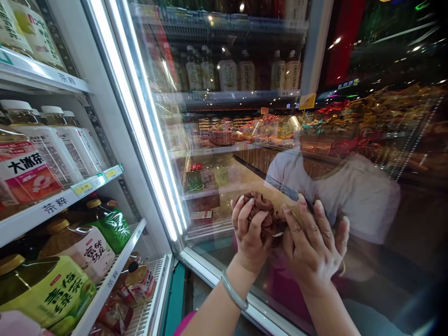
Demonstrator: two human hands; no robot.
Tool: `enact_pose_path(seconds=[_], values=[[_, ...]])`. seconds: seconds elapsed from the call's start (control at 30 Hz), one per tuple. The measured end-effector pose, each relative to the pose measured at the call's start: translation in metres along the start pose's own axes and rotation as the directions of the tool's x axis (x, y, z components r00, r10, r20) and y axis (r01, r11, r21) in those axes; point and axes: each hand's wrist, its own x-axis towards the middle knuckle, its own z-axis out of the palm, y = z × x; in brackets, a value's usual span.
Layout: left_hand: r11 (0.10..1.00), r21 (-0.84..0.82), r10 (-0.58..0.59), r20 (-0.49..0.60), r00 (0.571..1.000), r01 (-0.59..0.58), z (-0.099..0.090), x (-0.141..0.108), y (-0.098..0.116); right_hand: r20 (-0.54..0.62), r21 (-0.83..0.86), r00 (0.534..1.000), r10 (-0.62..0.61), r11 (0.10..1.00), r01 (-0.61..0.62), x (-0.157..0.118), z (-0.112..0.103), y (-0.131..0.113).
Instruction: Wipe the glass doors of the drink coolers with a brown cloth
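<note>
A crumpled brown cloth [261, 207] is bunched under my left hand [250, 233], whose fingers are curled over it against the glass door [224, 186]. Beside it on the right, my right hand [311, 240] lies with its fingers spread toward the pane, its fingertips at or very close to the glass. The cloth's right edge reaches near my right thumb side. A pale green bangle [234, 290] circles my left wrist. Reflections of a person in a white top and of store displays overlay the pane.
Left of the door stands a refrigerated cabinet with bottled drinks on several shelves, among them a red-labelled bottle [28, 172] and a green-labelled bottle [52, 291]. Bright light strips [140, 126] run along the cabinet frame. More bottles [227, 72] appear in the glass.
</note>
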Motion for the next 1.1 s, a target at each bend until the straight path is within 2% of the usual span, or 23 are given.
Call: enact_pose_path(seconds=[0.07, 0.13, 0.2, 0.27, 0.3, 0.37, 0.43, 0.53, 0.6, 0.7, 0.77, 0.83, 0.9, 0.97, 1.03, 1.1], values=[[0.999, 0.008, -0.039, 0.011, 0.999, 0.039, 0.001, -0.024, 0.005, 0.010, 0.018, 1.000, -0.004, 1.000, 0.004, -0.006, 0.001, 0.002], [1.000, -0.010, 0.004, 0.031, 0.999, -0.004, 0.003, -0.033, 0.007, 0.016, 0.025, 1.000, -0.015, 1.000, 0.015, -0.009, 0.000, 0.003], [0.988, -0.051, 0.146, 0.054, 0.988, -0.143, 0.003, -0.021, 0.001, 0.000, 0.030, 1.000, -0.031, 0.999, 0.031, -0.010, 0.000, 0.004], [0.955, -0.086, 0.289, 0.075, 0.954, -0.282, 0.002, 0.004, -0.013, -0.021, 0.028, 1.000, -0.020, 0.999, 0.021, -0.009, 0.000, 0.003], [0.947, -0.088, 0.315, 0.082, 0.945, -0.308, 0.001, 0.019, -0.020, -0.028, 0.027, 1.000, -0.009, 1.000, 0.010, -0.008, 0.000, 0.003], [0.966, -0.055, 0.258, 0.069, 0.964, -0.254, -0.002, 0.043, -0.034, -0.035, 0.014, 0.999, -0.017, 1.000, 0.017, -0.007, 0.001, 0.003], [0.987, -0.024, 0.159, 0.029, 0.987, -0.158, -0.005, 0.051, -0.042, -0.047, -0.001, 0.998, -0.043, 0.999, 0.043, -0.007, 0.003, 0.003], [0.999, -0.005, 0.045, -0.006, 0.999, -0.045, -0.009, 0.026, -0.039, -0.064, -0.016, 0.996, -0.063, 0.998, 0.062, -0.008, 0.004, 0.004], [1.000, -0.003, 0.029, 0.014, 0.999, -0.029, -0.010, 0.001, -0.033, -0.063, -0.016, 0.996, -0.066, 0.998, 0.066, -0.009, 0.003, 0.006], [0.971, -0.077, 0.232, 0.074, 0.970, -0.227, -0.008, -0.017, -0.029, -0.043, -0.019, 0.995, -0.095, 0.995, 0.094, -0.009, 0.002, 0.006], [0.921, -0.126, 0.380, 0.082, 0.921, -0.369, -0.007, -0.004, -0.036, -0.035, -0.015, 0.994, -0.104, 0.994, 0.104, -0.009, 0.002, 0.005], [0.903, -0.131, 0.422, 0.086, 0.903, -0.409, -0.008, 0.021, -0.049, -0.056, 0.005, 0.996, -0.064, 0.998, 0.064, -0.010, 0.001, 0.005], [0.933, -0.092, 0.355, 0.081, 0.931, -0.348, -0.010, 0.046, -0.062, -0.068, 0.030, 0.998, 0.015, 0.999, -0.013, -0.012, 0.001, 0.004], [0.976, -0.022, 0.218, 0.039, 0.975, -0.217, -0.014, 0.056, -0.071, -0.053, 0.031, 0.998, 0.029, 0.999, -0.027, -0.014, 0.001, 0.003], [0.993, 0.030, 0.111, -0.009, 0.994, -0.111, -0.018, 0.048, -0.072, -0.053, 0.028, 0.998, 0.030, 0.999, -0.028, -0.011, 0.002, -0.001], [0.995, 0.045, 0.085, -0.003, 0.996, -0.085, -0.021, 0.028, -0.068, -0.073, 0.072, 0.992, 0.107, 0.992, -0.101, -0.001, 0.005, -0.010]])
